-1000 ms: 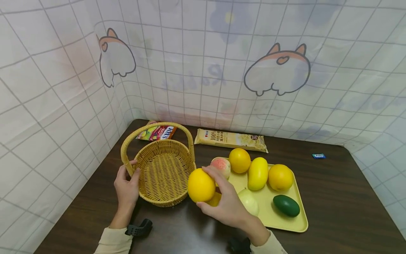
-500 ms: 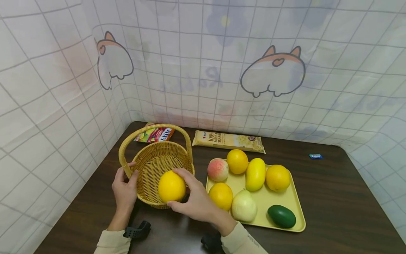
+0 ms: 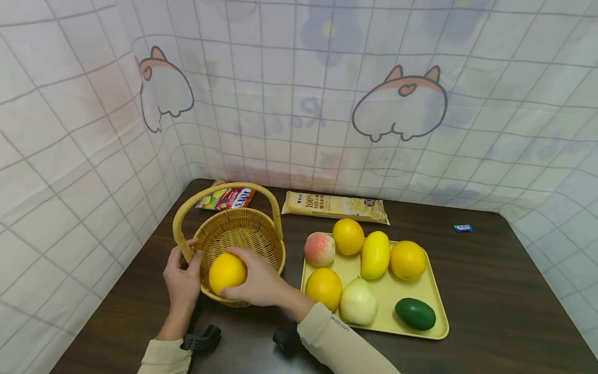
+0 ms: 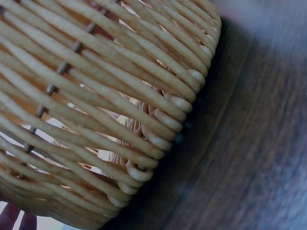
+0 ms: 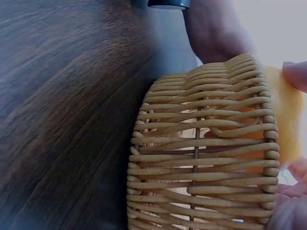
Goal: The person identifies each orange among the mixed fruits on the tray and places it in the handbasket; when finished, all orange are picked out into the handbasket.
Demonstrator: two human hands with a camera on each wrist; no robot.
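Note:
My right hand (image 3: 257, 278) grips an orange (image 3: 227, 273) between thumb and fingers, at the near side of the wicker basket's (image 3: 252, 228) opening. In the right wrist view the orange (image 5: 287, 120) shows above the rim and through the weave of the basket (image 5: 206, 158). On the basket's left side, my left hand (image 3: 183, 278) pinches the foot of its arched handle, thumb toward the inside. The left wrist view is filled by the woven wall (image 4: 96, 105), with fingertips at its lower left corner.
Right of the basket, a yellow tray (image 3: 388, 317) bears a peach (image 3: 320, 249), several oranges, a mango (image 3: 375, 255), a pale pear (image 3: 358, 302) and a dark green avocado-like fruit (image 3: 415, 314). Behind lie a candy bag (image 3: 229, 197), a noodle pack (image 3: 335, 206) and a small blue packet (image 3: 463, 228).
My right hand has carried the orange leftward from beside the tray to the basket's opening, and lower. The left hand keeps its hold on the handle.

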